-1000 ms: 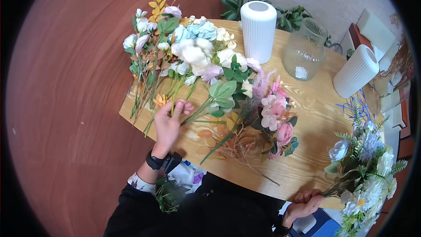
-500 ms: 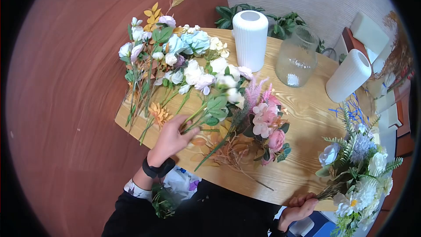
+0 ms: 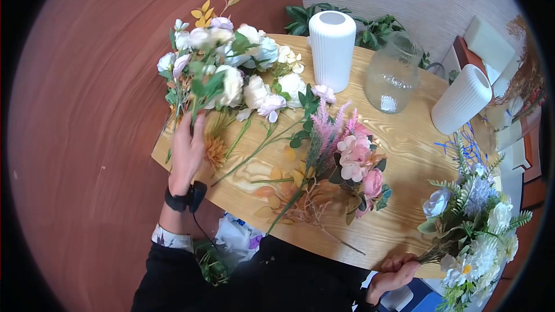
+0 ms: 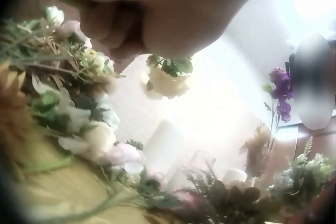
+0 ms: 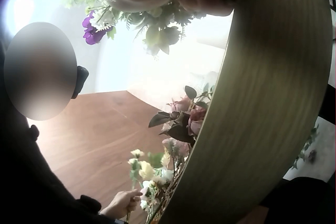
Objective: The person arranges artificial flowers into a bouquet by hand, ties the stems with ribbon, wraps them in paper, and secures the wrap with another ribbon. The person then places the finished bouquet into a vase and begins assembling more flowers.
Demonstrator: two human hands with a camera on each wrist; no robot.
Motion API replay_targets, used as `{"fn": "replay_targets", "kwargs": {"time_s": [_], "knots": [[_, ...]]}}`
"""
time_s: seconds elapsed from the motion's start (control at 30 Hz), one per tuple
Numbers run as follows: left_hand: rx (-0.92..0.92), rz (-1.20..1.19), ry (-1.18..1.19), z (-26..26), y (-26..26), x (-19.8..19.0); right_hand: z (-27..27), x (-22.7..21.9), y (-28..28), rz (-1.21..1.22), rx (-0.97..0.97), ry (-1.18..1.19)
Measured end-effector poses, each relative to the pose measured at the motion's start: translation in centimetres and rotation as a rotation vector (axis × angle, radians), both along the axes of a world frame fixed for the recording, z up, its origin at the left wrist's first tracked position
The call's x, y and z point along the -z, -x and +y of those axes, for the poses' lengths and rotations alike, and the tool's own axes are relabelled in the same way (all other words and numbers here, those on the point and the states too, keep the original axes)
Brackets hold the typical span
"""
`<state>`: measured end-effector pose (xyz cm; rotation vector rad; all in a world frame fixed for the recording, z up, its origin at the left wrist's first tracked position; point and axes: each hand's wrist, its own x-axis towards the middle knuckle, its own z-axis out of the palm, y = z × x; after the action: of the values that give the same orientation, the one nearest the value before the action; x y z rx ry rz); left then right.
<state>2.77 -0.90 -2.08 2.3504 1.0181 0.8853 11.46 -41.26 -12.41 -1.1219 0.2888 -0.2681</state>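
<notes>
My left hand [image 3: 188, 149] grips the green stem of a spray of cream-white roses [image 3: 232, 85], held over the left end of the table in the head view. In the left wrist view the curled fingers [image 4: 113, 27] wrap the stem, and a cream bloom [image 4: 167, 83] shows beyond them. Beneath lie loose white and lilac flowers [image 3: 270, 107], and an orange flower [image 3: 215, 150] sits beside the wrist. At the table's right front edge my right hand [image 3: 398, 274] holds the gathered stems of a white and pale-blue bouquet [image 3: 477, 240], its blooms fanned out to the right.
Two ribbed white vases [image 3: 332, 52] [image 3: 462, 101] and a clear glass vase [image 3: 393, 75] stand along the back. Pink flowers [image 3: 358, 159] and a dried orange branch [image 3: 309, 202] lie mid-table on the wood [image 3: 399, 144]. Blue ties [image 3: 462, 144] lie at the right.
My left hand has moved left from the middle stems, carrying the rose spray, whose blooms now hang over the left pile. The right hand and bouquet have stayed put.
</notes>
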Motion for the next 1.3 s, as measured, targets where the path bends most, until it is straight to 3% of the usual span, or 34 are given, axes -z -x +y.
{"fn": "replay_targets", "kwargs": {"time_s": [0.1, 0.17, 0.23, 0.33, 0.43, 0.63, 0.7, 0.8, 0.93, 1.23, 1.3], "knots": [[0.149, 0.050, 0.028, 1.7, -0.3, 1.6, 0.1, -0.3, 0.1, 0.002, -0.005, -0.009], [0.199, 0.198, -0.245, 2.4, -0.2, 4.0, 0.0, -0.3, 0.2, 0.005, -0.004, -0.024], [0.211, 0.199, -0.173, 0.8, -0.5, 4.0, -0.4, 0.2, 0.1, -0.033, -0.054, -0.045], [0.197, 0.154, -0.301, -2.3, -0.9, 4.1, 0.3, 0.0, -0.1, -0.005, 0.007, -0.026], [0.234, 0.224, -0.231, -3.7, -0.7, 4.2, -0.1, 0.1, -0.1, -0.007, -0.026, -0.015], [0.312, 0.123, -0.098, -8.7, 0.0, 3.9, -0.1, -0.5, 0.2, 0.009, -0.010, 0.035], [0.477, 0.197, 0.262, -10.5, 0.3, 3.7, 0.5, -0.7, 0.0, 0.018, 0.043, 0.077], [0.611, 0.323, 0.063, -13.0, -0.3, 3.6, 0.1, 0.1, 0.0, -0.016, 0.016, 0.028], [0.633, 0.386, -0.001, -13.1, -0.8, 3.8, -0.3, 0.0, 0.3, -0.024, -0.019, -0.005], [0.810, 0.421, 0.064, -10.9, -1.8, 4.5, -0.3, 1.0, 0.1, -0.034, -0.017, -0.070], [0.865, 0.346, 0.194, -10.3, -1.7, 4.6, -0.3, 0.8, 0.0, -0.032, -0.019, -0.062]]}}
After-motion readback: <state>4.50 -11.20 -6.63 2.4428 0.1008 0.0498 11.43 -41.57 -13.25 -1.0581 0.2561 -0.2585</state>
